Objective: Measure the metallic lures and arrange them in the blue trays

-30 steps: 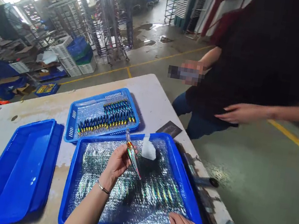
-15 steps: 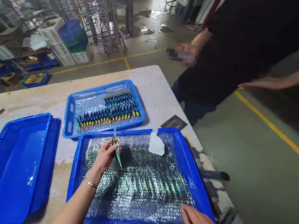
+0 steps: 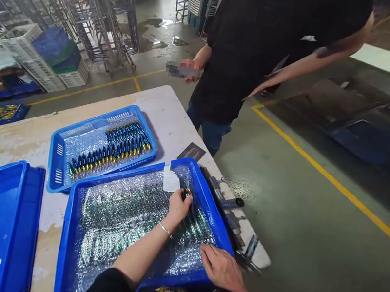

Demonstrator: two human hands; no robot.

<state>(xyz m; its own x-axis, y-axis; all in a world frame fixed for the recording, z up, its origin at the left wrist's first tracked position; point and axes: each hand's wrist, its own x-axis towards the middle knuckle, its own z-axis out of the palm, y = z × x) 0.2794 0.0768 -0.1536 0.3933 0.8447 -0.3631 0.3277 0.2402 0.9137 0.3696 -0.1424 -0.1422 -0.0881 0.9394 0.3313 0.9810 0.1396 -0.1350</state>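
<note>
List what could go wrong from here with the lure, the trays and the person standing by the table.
1. The left hand pinches the lure low over the bubble wrap; it could snag the wrap or disturb the lures beneath.
2. The right hand presses the near blue tray at the table edge; a push might tip it off.
3. A bystander stands close and could bump the table.

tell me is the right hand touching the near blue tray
Touching. The head view shows the right hand lying flat on the bubble wrap at the tray's near right corner, fingers over its rim.
</note>
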